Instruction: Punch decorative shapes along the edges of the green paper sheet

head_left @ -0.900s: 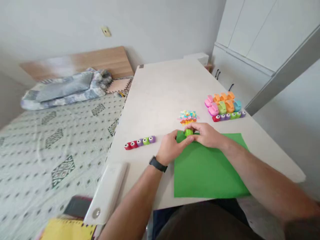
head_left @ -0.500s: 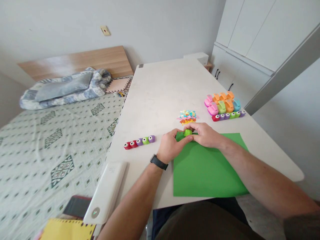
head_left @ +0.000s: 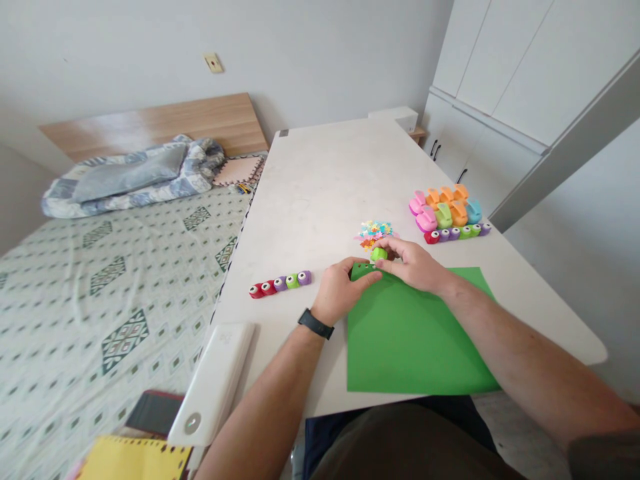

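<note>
A green sheet of paper (head_left: 420, 340) lies on the white table, with a few small punched holes along its far left edge. My left hand (head_left: 345, 287) is closed on the sheet's far left corner, thumb on top. Between the thumb and fingers of my right hand (head_left: 407, 263) is a small lime-green craft punch (head_left: 379, 255), at the far edge of the sheet beside the holes. Just beyond it is a heap of small punched paper shapes (head_left: 375, 232) in blue, yellow, pink and orange.
To the left lies a row of small punches (head_left: 280, 283). Larger punches (head_left: 443, 207) are grouped at the right, with another small row in front. A white device (head_left: 215, 380) lies along the left table edge. Yellow punched paper (head_left: 135, 459) and a dark phone-like object (head_left: 155, 412) are on the bed.
The right hand has shifted the punch slightly away from me, off the sheet's edge, uncovering holes there. My left hand stays at the corner.
</note>
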Available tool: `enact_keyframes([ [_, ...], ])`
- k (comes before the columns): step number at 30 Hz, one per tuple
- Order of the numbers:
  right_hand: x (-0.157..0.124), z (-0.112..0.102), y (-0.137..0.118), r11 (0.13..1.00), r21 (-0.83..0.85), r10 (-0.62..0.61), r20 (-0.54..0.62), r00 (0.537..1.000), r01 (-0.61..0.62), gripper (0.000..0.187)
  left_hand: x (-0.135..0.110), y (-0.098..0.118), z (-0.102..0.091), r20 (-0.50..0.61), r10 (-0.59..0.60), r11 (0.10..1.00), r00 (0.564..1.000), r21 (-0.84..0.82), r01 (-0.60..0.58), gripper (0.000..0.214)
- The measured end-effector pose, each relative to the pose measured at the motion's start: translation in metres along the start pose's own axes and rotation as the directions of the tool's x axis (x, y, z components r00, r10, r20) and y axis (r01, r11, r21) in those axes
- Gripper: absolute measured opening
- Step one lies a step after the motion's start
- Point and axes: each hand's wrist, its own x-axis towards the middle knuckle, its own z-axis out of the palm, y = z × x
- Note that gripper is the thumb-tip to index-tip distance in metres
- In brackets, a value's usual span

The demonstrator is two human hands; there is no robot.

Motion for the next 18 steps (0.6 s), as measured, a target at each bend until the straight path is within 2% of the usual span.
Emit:
enact_keyframes([
  [3,0.003,-0.001,0.005,0.988,0.149,0.05,-0.072,0.996,-0.039,0.032,0.0,-0.001,0.0,-0.03,-0.001,0.999,1.0,0.053,0.002,0.036],
  [6,0.006,-0.002,0.008,0.961,0.264,0.106,-0.089,0.99,-0.08,0.033,0.0,-0.001,0.0,-0.027,-0.003,0.998,1.0,0.07,0.005,0.032],
  [13,0.008,-0.003,0.011,0.937,0.303,0.223,-0.144,0.964,-0.172,0.042,-0.001,0.0,0.001,-0.025,0.008,0.998,1.0,0.062,-0.006,0.028],
  [18,0.01,-0.003,0.013,0.907,0.379,0.249,-0.134,0.959,-0.182,0.048,-0.003,0.0,0.001,-0.03,0.016,0.996,0.999,0.09,-0.013,0.029],
])
